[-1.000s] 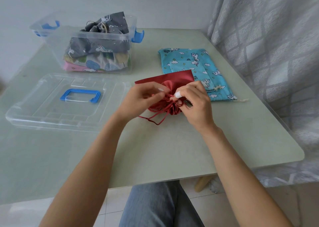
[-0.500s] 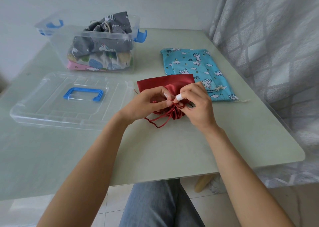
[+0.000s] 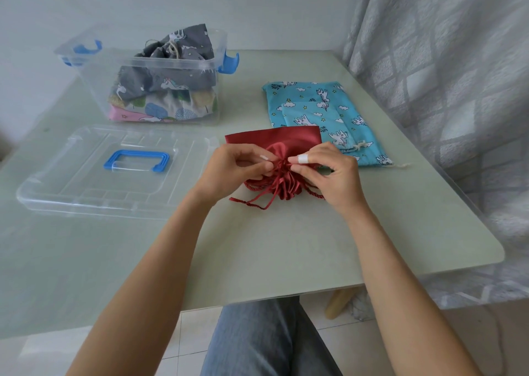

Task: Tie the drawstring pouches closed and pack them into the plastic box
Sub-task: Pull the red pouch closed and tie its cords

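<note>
From the head view, we saw the red pouch (image 3: 274,139) lying mid-desk (image 3: 286,247), its mouth gathered. Our left hand (image 3: 232,169) and right hand (image 3: 329,175) both pinched its red cord (image 3: 254,202) at the gathered neck. At eleven o'clock stood the plastic box (image 3: 148,69), holding packed pouches; at one o'clock lay the blue pouches (image 3: 320,109); the lid (image 3: 94,175) lay at nine.

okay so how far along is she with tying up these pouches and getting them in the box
Done: several tied pouches, a grey unicorn pouch on top, already sit in the plastic box. In hand: the left hand and right hand pinch the gathered neck of the red pouch, working its cord. Left: pack the red one, then tie and pack the blue pouches. The lid lies beside the box.
</note>
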